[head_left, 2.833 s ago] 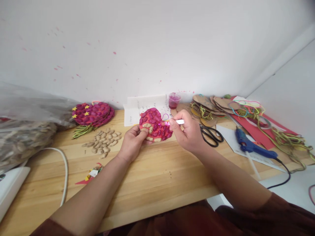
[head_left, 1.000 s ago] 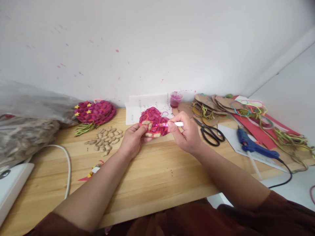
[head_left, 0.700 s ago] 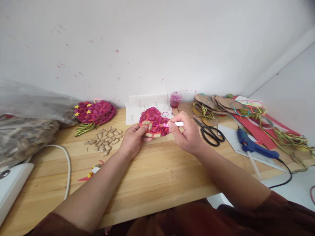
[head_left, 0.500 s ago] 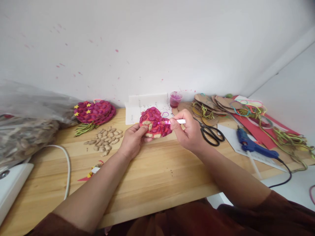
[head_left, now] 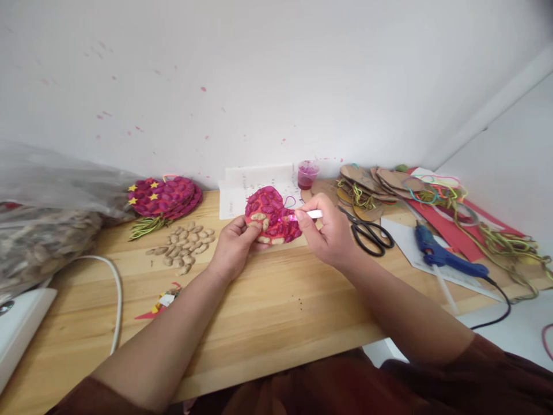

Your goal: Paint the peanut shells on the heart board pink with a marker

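Note:
My left hand (head_left: 235,246) grips the lower left edge of a round craft disc (head_left: 272,214) covered in peanut shells, most painted magenta and a few along the bottom still tan. It holds the disc tilted up off the wooden table (head_left: 242,305). My right hand (head_left: 329,233) pinches a thin white brush (head_left: 309,215), whose pink-loaded tip touches the right side of the disc. A small cup of pink paint (head_left: 306,174) stands by the wall just behind the disc, next to a white paper sheet (head_left: 242,187).
Loose peanut shells (head_left: 184,249) lie left of the hands, with a stack of finished magenta discs (head_left: 164,197) behind. A plastic bag of shells (head_left: 38,230) fills the far left. Scissors (head_left: 367,234), a blue glue gun (head_left: 444,256) and cardboard cutouts (head_left: 375,184) lie right.
The brush tip has made small strokes back and forth over the right part of the disc. The left hand's grip on the disc stays the same.

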`<state>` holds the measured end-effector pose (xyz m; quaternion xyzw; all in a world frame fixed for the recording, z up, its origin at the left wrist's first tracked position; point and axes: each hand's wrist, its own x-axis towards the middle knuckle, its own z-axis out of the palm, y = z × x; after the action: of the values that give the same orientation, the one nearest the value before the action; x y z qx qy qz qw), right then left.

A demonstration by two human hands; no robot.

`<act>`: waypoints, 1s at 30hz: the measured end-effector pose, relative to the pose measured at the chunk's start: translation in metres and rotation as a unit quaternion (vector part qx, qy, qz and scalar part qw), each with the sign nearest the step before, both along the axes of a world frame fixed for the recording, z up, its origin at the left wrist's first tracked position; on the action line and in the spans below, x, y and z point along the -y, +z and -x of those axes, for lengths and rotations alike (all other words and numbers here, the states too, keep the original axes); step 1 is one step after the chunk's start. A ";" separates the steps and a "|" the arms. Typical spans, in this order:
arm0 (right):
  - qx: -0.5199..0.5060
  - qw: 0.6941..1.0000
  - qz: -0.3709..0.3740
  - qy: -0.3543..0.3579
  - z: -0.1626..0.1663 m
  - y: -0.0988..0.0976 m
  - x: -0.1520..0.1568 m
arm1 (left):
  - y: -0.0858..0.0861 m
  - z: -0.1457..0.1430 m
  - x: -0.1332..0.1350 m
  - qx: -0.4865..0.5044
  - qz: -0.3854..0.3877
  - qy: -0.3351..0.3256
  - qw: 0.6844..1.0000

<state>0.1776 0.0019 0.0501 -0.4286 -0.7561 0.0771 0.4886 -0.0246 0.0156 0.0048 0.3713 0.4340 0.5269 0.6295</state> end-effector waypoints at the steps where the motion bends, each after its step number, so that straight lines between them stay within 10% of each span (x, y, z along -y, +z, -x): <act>1: -0.001 1.000 0.005 -0.005 0.000 0.001 0.000 | -0.001 0.000 0.001 -0.007 -0.008 -0.002 1.000; 30: 0.012 1.000 0.026 0.009 0.004 -0.001 0.004 | -0.002 -0.001 0.003 -0.025 -0.031 -0.013 0.999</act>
<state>0.1735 -0.0016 0.0493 -0.4351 -0.7635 0.0961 0.4676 -0.0232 0.0130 0.0028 0.4091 0.4279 0.5224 0.6138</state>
